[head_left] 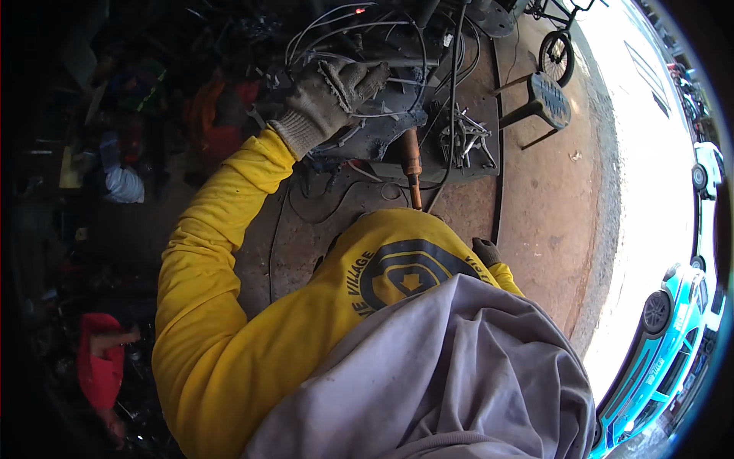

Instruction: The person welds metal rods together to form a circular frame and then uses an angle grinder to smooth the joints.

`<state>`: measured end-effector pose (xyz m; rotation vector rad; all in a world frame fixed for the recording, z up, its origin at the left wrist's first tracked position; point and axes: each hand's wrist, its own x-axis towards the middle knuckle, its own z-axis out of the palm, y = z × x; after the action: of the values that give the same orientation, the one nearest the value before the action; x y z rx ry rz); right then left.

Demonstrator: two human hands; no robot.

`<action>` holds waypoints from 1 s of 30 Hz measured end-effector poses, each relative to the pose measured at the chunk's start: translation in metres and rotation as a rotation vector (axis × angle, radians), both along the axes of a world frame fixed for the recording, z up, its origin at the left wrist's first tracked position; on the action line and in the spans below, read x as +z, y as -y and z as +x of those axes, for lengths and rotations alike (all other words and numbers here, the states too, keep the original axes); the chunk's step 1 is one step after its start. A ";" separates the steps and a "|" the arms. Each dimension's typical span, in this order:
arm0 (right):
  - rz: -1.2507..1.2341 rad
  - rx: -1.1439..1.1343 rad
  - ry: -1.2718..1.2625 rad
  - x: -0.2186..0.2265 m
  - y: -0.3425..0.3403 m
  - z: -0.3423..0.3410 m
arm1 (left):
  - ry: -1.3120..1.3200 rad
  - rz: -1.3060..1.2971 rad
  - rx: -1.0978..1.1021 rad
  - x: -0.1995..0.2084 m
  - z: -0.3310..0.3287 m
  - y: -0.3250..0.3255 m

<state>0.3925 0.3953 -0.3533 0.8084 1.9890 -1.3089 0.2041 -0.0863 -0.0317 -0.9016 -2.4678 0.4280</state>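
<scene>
My left hand (330, 98), in a worn grey knit work glove, is raised over a cluttered dark workbench. Its visible fingers are spread apart, and I make out nothing held in them. Just beyond and beside it lies a dark metal workpiece (394, 130) with thin rods and cables around it. From the bench's near edge an orange-brown cylindrical tool (411, 157) points toward me, its end tapering. My right hand (486, 250), in a dark glove, hangs low beside my body; its fingers are mostly hidden.
Loose metal pieces (465, 141) lie heaped on the bench's right part. Cables (313, 218) loop down to the brown floor. A stool (549, 99) and a bicycle (556, 57) stand farther right. Another person in red (102, 359) is at the left, and a turquoise car (661, 352) is outside.
</scene>
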 end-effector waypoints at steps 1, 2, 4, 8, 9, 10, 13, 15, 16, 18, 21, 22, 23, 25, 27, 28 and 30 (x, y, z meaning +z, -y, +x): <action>0.025 -0.032 0.009 0.005 0.009 0.007 | 0.037 -0.012 0.016 -0.009 -0.003 -0.001; 0.062 0.022 -0.014 0.009 0.019 0.015 | 0.077 -0.029 0.035 -0.017 -0.003 -0.002; 0.112 0.060 -0.023 0.020 0.039 0.029 | 0.154 -0.074 0.081 -0.029 -0.003 0.000; 0.133 0.031 -0.035 0.057 0.077 0.048 | 0.332 -0.124 0.187 -0.039 -0.007 0.003; 0.122 -0.011 -0.063 0.063 0.082 0.055 | 0.364 -0.126 0.224 -0.037 -0.007 0.004; 0.131 -0.023 -0.058 0.062 0.083 0.064 | 0.397 -0.129 0.264 -0.037 -0.005 0.004; 0.149 -0.074 -0.022 0.059 0.079 0.092 | 0.366 -0.121 0.255 -0.036 -0.005 0.005; 0.143 -0.037 0.032 0.049 0.074 0.112 | 0.258 -0.043 0.175 -0.028 0.009 0.002; 0.148 -0.029 0.024 0.036 0.063 0.124 | 0.157 0.032 0.097 -0.022 0.019 0.001; 0.259 0.291 -0.053 0.013 0.047 0.141 | 0.207 0.350 -0.210 -0.016 0.043 -0.006; 0.397 0.458 0.012 -0.004 0.052 0.151 | 0.332 0.473 -0.396 -0.028 0.080 -0.022; 0.409 0.447 0.029 -0.002 0.058 0.145 | 0.428 0.503 -0.430 -0.038 0.091 -0.021; 0.405 0.476 0.015 0.006 0.070 0.132 | 0.522 0.534 -0.456 -0.048 0.101 -0.019; 0.224 0.186 0.141 0.017 0.085 0.108 | 0.585 0.591 -0.287 -0.063 0.122 -0.004; 0.270 0.216 0.023 0.024 0.080 0.100 | 0.649 0.672 -0.142 -0.095 0.138 0.014; 0.257 0.301 -0.090 0.025 0.080 0.092 | 0.773 0.792 -0.013 -0.123 0.148 0.027; 0.094 0.202 -0.150 0.004 0.032 0.099 | 0.951 0.984 0.143 -0.165 0.167 0.039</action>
<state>0.4915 0.3636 -0.3489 0.5475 2.2006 -1.1970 0.3708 -0.1256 -0.1971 -0.5121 -2.9418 -1.3744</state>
